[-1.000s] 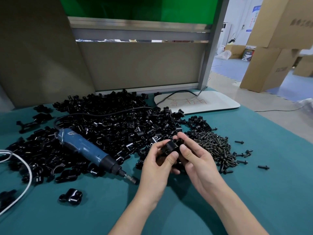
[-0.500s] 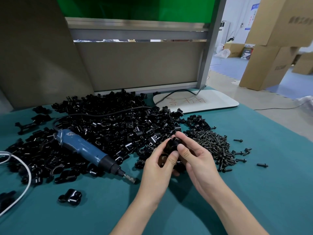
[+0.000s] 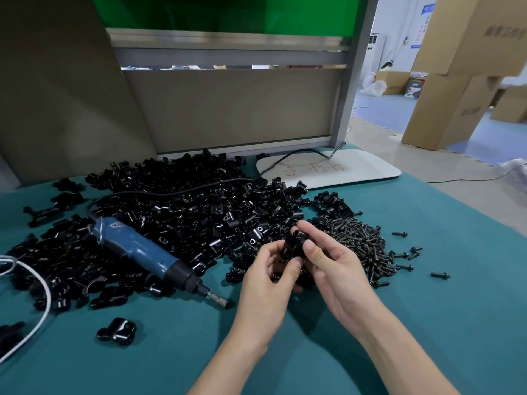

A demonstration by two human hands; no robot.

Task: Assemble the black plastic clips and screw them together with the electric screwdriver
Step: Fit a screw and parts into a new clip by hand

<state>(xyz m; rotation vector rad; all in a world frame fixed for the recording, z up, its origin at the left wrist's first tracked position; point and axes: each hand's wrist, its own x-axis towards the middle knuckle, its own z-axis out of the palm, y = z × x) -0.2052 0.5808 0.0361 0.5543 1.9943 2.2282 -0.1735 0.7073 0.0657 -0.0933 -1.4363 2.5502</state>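
**Both hands hold one black clip above the table**

You hold a black clip between your two hands, a little above the table and just in front of the big heap. Your left hand grips it from the left and from below, with the thumb and the first finger curled against its side. Your right hand pinches it from the right, the thumb on the near face and the fingers bent over the top. Your fingers cover part of it, so I cannot tell if it is one piece or two pieces put together.

Behind and left of your hands, the heap of clips spreads wide over the green table. Just right of your hands lies the pile of screws, touching the edge of the heap. A few single screws lie apart from it, further to the right.

The screwdriver, blue with a black nose, lies on the clips to the left, apart from both hands. Its bit points toward you and to the right, and its tip rests on the bare cloth. Its black cable runs back over the heap. One lone clip sits on the cloth at the front left, near a white cord that curves at the left edge.

At the back right of the table lies a white board with red marks, in front of a grey partition. Cardboard boxes stand on the floor at the far right
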